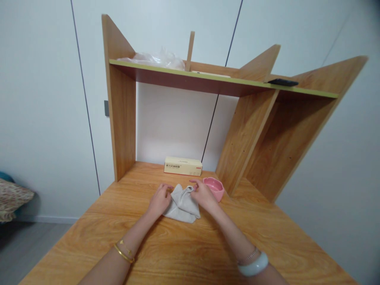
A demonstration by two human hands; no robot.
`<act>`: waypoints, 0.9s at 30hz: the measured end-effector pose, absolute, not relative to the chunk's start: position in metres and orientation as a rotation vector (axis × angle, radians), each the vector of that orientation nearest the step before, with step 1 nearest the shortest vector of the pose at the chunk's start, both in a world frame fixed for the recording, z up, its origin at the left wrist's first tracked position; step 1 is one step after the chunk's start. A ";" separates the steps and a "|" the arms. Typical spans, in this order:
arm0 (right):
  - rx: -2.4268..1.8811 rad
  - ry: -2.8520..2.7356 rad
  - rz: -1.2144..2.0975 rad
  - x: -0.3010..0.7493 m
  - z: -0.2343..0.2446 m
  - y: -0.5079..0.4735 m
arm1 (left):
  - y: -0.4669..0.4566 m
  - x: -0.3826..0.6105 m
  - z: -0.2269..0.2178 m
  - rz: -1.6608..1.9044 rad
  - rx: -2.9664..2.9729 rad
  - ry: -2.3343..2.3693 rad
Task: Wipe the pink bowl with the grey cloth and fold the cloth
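Observation:
A light grey cloth [184,202] lies partly folded on the wooden desk, with a raised fold at its top. At its left edge is my left hand [160,200], the index finger and thumb a little apart beside the fabric. My right hand [204,194] pinches the upper right fold of the cloth between thumb and fingers, with the index finger lifted. Just behind the right hand stands a pink bowl [214,188], its lower left side partly covered by that hand.
A pale box [183,166] with printed lettering stands at the back of the desk [190,253]. Around it rises a wooden shelf unit [121,118]. A crumpled clear plastic bag [157,60] and a dark flat object [283,82] rest on the upper shelf.

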State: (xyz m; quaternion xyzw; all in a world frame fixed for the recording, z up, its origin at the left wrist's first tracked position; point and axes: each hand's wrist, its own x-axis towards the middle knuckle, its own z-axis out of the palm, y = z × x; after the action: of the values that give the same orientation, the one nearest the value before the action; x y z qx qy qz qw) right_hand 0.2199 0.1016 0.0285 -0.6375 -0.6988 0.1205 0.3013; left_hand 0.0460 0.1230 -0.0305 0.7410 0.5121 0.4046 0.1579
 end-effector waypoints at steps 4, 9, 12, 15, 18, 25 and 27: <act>-1.581 -1.865 0.362 0.248 0.046 0.069 | 0.120 0.048 -0.028 1.135 2.141 1.453; -1.425 -1.900 0.400 0.278 0.051 0.021 | 0.113 0.047 -0.018 1.111 2.201 1.407; -1.506 -1.897 0.349 0.294 0.041 0.001 | 0.109 0.048 -0.012 1.069 2.240 1.385; -1.581 -1.878 0.341 0.310 0.027 -0.009 | 0.105 0.049 -0.008 0.998 2.275 1.369; -1.646 -1.838 0.360 0.327 0.012 -0.015 | 0.102 0.050 -0.006 0.924 2.301 1.361; -1.767 -1.715 0.261 0.359 -0.023 -0.028 | 0.101 0.051 -0.005 0.797 2.332 1.396; -1.808 -1.635 0.255 0.360 -0.027 -0.033 | 0.101 0.052 -0.005 0.771 2.339 1.414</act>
State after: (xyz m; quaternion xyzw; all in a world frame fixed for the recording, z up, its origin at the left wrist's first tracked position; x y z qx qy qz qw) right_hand 0.3602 -0.0326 -0.0267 -0.6942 -0.6276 0.0979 0.3385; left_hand 0.0516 0.1009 -0.0053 0.8143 0.4921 0.2686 0.1502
